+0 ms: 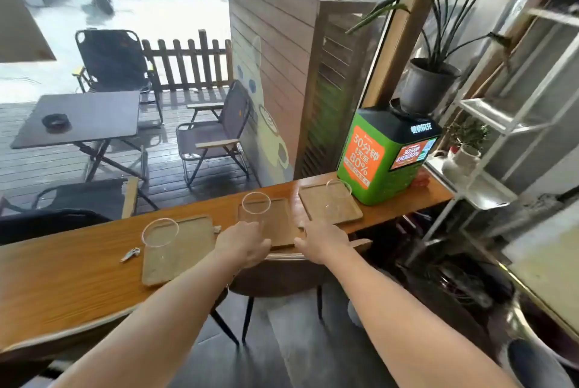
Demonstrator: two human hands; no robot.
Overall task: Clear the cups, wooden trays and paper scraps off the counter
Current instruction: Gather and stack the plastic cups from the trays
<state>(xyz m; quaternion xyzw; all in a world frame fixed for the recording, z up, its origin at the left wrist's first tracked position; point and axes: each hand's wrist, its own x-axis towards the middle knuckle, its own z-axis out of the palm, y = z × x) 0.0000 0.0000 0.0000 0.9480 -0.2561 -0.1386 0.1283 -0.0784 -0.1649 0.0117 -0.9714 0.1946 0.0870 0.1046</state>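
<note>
Three wooden trays lie in a row on the wooden counter (78,278), each with a clear empty cup standing on it. The left tray (191,249) carries the left cup (159,238). The middle tray (280,224) carries the middle cup (256,205). The right tray (332,210) carries the right cup (339,193). My left hand (242,245) grips the middle tray's near left corner, close to the cup's base. My right hand (322,238) grips its near right corner, thumb along the edge. The tray lies flat. A small white paper scrap (130,254) lies left of the left tray.
A green charging box (385,155) stands at the counter's right end, behind the right tray. A chair (282,276) is tucked under the counter below my hands. A white wire shelf (488,143) and a potted plant (426,83) are at the right.
</note>
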